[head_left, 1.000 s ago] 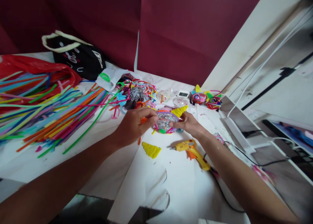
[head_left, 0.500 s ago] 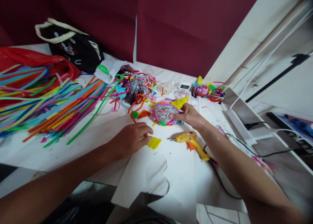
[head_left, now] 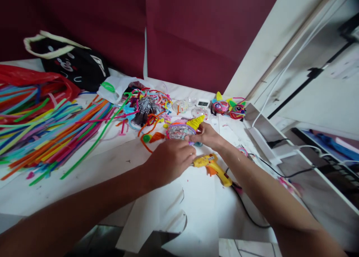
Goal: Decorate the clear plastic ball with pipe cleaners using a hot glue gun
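My right hand (head_left: 208,135) grips a clear ball (head_left: 179,132) wrapped in coloured pipe cleaners, with a yellow pipe-cleaner cone (head_left: 195,121) sticking out of its upper right. My left hand (head_left: 174,160) is closed just below the ball, back of the hand toward me; its fingertips and anything in them are hidden. Right beside its fingers lies a yellow glue gun (head_left: 214,167) on its side, the nozzle pointing left and partly covered. To the left of the ball lie an orange pipe-cleaner cone (head_left: 157,137) and a green disc (head_left: 146,138).
Loose pipe cleaners (head_left: 70,137) spread across the left of the table, near a red bag (head_left: 42,76) and a black tote (head_left: 75,66). Behind the ball are clear balls (head_left: 180,106), a small display (head_left: 203,103) and two decorated balls (head_left: 228,107). The glue gun's cable (head_left: 249,209) runs right.
My left hand has moved right and up to the ball; the yellow pipe-cleaner piece it pinched is out of sight. My right hand stays on the ball. The whole view has shifted slightly.
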`<action>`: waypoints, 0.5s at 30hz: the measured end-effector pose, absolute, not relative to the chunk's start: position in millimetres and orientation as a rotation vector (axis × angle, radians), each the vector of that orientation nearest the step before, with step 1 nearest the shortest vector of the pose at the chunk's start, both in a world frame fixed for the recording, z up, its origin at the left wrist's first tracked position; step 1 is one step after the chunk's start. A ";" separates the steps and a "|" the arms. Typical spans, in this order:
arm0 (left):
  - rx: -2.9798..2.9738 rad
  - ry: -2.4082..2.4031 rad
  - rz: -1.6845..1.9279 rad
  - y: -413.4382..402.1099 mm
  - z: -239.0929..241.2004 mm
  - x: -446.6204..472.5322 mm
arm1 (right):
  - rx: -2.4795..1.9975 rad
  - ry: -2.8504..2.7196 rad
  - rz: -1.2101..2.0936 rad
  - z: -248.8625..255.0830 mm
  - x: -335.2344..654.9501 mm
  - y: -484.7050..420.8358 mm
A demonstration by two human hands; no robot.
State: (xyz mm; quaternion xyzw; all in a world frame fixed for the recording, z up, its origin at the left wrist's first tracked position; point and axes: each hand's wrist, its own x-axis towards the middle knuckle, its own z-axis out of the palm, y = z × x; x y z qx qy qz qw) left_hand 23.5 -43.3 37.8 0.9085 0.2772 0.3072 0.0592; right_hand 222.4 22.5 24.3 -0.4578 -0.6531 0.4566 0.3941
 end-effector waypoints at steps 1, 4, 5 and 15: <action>2.662 0.899 1.038 -35.3 42.0 20.6 | -1.158 -1.658 1.165 24.0 222.5 23.1; 2.436 1.080 1.199 -2.7 50.6 4.4 | -1.152 -1.653 1.196 23.6 222.1 23.8; 2.396 1.109 1.172 9.3 50.7 -2.1 | -1.146 -1.651 1.206 23.6 222.0 23.8; 1.982 0.883 0.735 63.6 2.0 -25.5 | -1.009 -1.707 1.291 24.8 226.4 28.8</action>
